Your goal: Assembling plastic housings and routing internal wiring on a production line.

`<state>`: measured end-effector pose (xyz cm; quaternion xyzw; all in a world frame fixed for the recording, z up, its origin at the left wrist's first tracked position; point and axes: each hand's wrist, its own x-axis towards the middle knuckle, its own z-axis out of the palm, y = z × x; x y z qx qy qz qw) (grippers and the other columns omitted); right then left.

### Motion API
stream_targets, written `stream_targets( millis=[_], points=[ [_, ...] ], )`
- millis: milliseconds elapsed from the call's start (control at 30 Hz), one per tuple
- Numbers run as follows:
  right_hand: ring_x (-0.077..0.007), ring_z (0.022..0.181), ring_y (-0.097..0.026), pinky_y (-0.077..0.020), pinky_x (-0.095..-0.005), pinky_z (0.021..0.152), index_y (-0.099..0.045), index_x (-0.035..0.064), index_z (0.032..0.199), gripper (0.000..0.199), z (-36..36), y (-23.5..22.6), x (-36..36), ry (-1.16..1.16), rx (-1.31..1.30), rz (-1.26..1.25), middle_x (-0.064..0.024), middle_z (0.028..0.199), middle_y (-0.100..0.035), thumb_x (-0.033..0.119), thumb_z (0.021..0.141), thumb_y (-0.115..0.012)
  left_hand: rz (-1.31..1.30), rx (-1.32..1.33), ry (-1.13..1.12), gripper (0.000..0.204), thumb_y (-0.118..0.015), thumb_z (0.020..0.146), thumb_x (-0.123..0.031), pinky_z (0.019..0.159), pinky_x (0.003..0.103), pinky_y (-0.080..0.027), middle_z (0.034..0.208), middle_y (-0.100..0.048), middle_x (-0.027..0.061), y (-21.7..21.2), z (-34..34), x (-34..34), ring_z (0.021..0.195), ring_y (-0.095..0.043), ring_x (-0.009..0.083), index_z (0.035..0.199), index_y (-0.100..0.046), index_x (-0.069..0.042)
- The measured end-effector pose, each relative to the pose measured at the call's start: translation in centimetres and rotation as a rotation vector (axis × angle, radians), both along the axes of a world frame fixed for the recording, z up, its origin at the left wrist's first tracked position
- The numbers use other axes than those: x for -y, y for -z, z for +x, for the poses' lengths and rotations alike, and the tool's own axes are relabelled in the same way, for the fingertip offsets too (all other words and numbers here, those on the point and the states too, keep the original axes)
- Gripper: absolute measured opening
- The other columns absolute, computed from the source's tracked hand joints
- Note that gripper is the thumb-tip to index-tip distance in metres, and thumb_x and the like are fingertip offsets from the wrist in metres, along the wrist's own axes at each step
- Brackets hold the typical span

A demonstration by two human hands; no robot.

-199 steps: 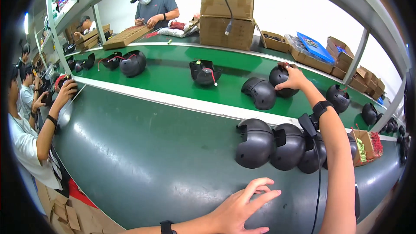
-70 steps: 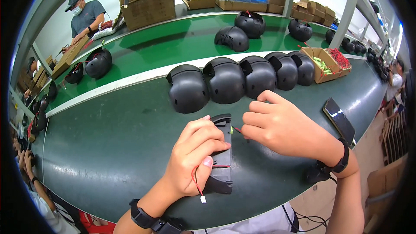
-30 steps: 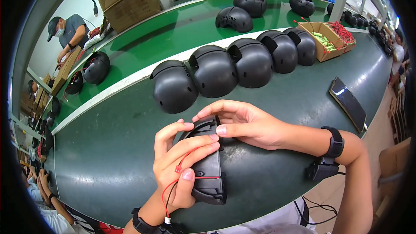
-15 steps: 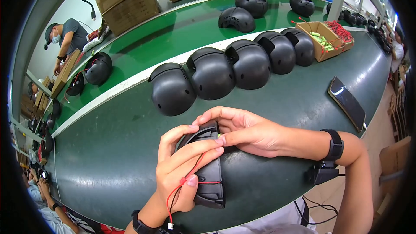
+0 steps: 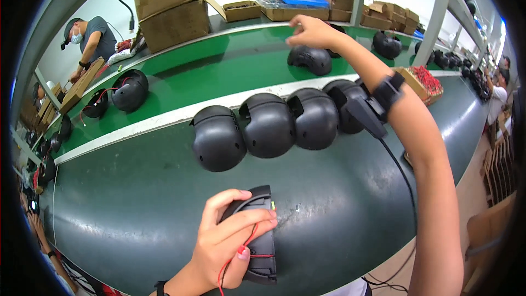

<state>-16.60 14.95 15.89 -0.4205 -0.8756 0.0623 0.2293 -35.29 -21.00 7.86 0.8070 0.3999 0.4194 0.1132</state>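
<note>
My left hand (image 5: 222, 241) grips a black curved plastic part (image 5: 259, 241) with thin red wires running over it, held just above the dark grey table near its front edge. My right hand (image 5: 308, 30) is stretched far out over the green belt, fingers apart and holding nothing, right above a black helmet (image 5: 310, 59) lying on that belt. A row of black helmets (image 5: 268, 126) sits along the back of the grey table between the two hands.
More helmets (image 5: 129, 89) lie on the green belt (image 5: 219, 71). Cardboard boxes (image 5: 172, 11) stand on the shelf behind. A small box of red parts (image 5: 422, 79) sits at the right. A person in a mask (image 5: 90, 41) works at the far left.
My right hand has let go of the black part and reached up over the green belt toward a helmet. The left hand still holds the part.
</note>
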Motion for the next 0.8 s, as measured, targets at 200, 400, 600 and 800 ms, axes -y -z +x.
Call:
stream_targets(
  millis=[200, 400, 600, 800],
  points=[
    [-0.0386, 0.112, -0.057, -0.0469, -0.0418, 0.093, -0.041, -0.014, 0.129, 0.101, -1.4, 3.8, -5.9, 0.256, 0.591, -0.283, -0.0295, 0.123, -0.056, 0.055, 0.064, -0.077, -0.01, 0.081, 0.052, 0.039, -0.048, 0.088, -0.027, 0.095, 0.046, -0.041, 0.111, -0.059, 0.0171, -0.2, -0.7, 0.9, 0.109, -0.05, 0.0392, 0.103, -0.064, 0.005],
    [-0.0337, 0.108, -0.06, -0.0476, -0.0371, 0.094, -0.056, -0.0068, 0.118, 0.084, 1.0, 4.9, -6.6, 0.316, 0.329, -0.09, -0.0212, 0.119, -0.061, 0.035, 0.052, -0.087, 0.03, 0.168, 0.011, 0.039, -0.044, 0.088, -0.027, 0.09, 0.047, -0.044, 0.102, -0.064, 0.0174, -0.1, -0.1, 1.0, 0.102, -0.055, 0.0389, 0.094, -0.068, 0.003],
    [-0.0283, 0.117, -0.048, -0.0386, -0.0364, 0.101, -0.042, 0.0008, 0.128, 0.089, 1.2, 1.4, 7.2, -0.275, -0.188, 0.071, -0.0147, 0.12, -0.047, 0.014, 0.051, -0.085, -0.049, 0.117, 0.043, 0.046, -0.034, 0.09, -0.025, 0.098, 0.044, -0.04, 0.109, -0.065, 0.01, 1.9, -0.8, 0.7, 0.117, -0.043, 0.0343, 0.1, -0.07, 0.003],
    [-0.0379, 0.111, -0.046, -0.0389, -0.0558, 0.096, -0.047, 0.0089, 0.114, 0.075, 6.2, 4.1, 22.1, -0.591, -0.158, 0.398, -0.0171, 0.118, -0.044, 0.009, 0.048, -0.081, 0.052, 0.155, 0.078, 0.032, -0.047, 0.077, -0.007, 0.094, 0.047, -0.044, 0.106, -0.06, 0.0171, 0.8, -0.8, 0.3, 0.109, -0.048, 0.0412, 0.097, -0.064, 0.009]
  ],
)
